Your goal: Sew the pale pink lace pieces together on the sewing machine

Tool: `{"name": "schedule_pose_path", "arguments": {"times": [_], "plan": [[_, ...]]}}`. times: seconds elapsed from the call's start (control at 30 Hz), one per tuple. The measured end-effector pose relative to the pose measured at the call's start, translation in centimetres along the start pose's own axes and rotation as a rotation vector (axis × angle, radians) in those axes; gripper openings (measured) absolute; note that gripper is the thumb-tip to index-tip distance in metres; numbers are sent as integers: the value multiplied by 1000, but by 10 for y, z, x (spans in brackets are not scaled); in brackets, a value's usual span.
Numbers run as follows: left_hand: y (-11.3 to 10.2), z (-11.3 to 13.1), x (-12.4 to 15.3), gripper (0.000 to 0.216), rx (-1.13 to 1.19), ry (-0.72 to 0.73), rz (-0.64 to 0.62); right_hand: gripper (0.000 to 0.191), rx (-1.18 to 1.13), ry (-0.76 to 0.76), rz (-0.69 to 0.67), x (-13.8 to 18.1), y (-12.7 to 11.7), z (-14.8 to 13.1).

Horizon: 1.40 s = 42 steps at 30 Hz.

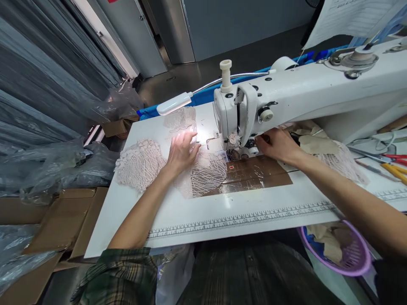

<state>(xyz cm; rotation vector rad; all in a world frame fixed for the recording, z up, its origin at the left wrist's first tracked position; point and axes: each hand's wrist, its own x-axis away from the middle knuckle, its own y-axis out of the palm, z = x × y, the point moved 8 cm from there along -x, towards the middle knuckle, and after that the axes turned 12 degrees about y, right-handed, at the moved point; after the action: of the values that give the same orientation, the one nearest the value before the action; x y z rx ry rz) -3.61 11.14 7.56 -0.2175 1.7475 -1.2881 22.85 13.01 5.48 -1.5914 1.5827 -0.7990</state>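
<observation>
Resting flat with fingers spread, the left hand (182, 150) pressed on pale lace fabric (140, 165). The lace lay on the white table (254, 203), reaching from the presser foot (233, 142) out to nine o'clock.

- Right hand (276, 146): at three o'clock of the presser foot, fingers curled toward it; fingertips were hidden, so its grip could not be told.
- Sewing machine (305, 91): white, its arm ran off to two o'clock above the right hand.
- Lamp (174, 103): lit, on a gooseneck, at twelve o'clock of the left hand.
- Brown taped patch (257, 173): at six o'clock of the right hand.
- Printed ruler (241, 220): along the table's near edge.
- Beige cloth (318, 144): just beside the right wrist.
- Purple basket (356, 264): at five o'clock, below the table edge, holding beige scraps.
- Cardboard boxes (63, 220): at eight o'clock, on the floor.
</observation>
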Motion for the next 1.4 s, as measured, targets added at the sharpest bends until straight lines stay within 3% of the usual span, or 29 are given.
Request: {"name": "schedule_pose_path", "arguments": {"times": [0.07, 0.17, 0.23, 0.3, 0.4, 0.53, 0.63, 0.8, 0.83, 0.97, 1.03, 1.13, 1.3, 1.4], "plan": [[5, 20, -5, 14, 64, 20, -101, 28, 61, -33, 22, 14, -3, 11], [25, 55, -4, 39, 138, -11, -288, 34, 268, -121, 50, 33, 0, 19], [34, 76, 0, 51, 85, 34, -317, 38, 415, -145, 54, 39, 6, 19], [36, 88, 7, 45, 59, 85, -277, 41, 514, -144, 76, 41, 9, 17], [30, 88, 23, 27, 117, 134, -201, 42, 567, -85, 93, 41, 10, 16], [10, 95, 44, 19, 180, 258, -109, 38, 587, -14, 69, 41, 13, 19], [0, 103, 52, 15, 225, 270, -42, 38, 564, -34, 92, 42, 11, 17], [-3, 108, 55, 11, 192, 229, 26, 28, 198, 14, 147, 50, -4, 17], [-2, 108, 55, 10, 167, 225, 24, 24, 94, 57, 74, 53, -1, 20], [-5, 110, 54, 8, 61, 218, 18, 17, -207, 169, -446, 74, 39, 14], [-6, 111, 54, 7, 41, 226, 23, 18, -190, 119, -492, 79, 48, 1], [-6, 109, 54, 8, 58, 217, 24, 20, -62, 61, -401, 71, 51, -15], [-4, 106, 56, 11, 130, 191, 20, 58, 91, 88, -378, 55, 58, -21], [-3, 104, 56, 12, 147, 177, 20, 56, 183, 61, -352, 51, 61, -27]]}}
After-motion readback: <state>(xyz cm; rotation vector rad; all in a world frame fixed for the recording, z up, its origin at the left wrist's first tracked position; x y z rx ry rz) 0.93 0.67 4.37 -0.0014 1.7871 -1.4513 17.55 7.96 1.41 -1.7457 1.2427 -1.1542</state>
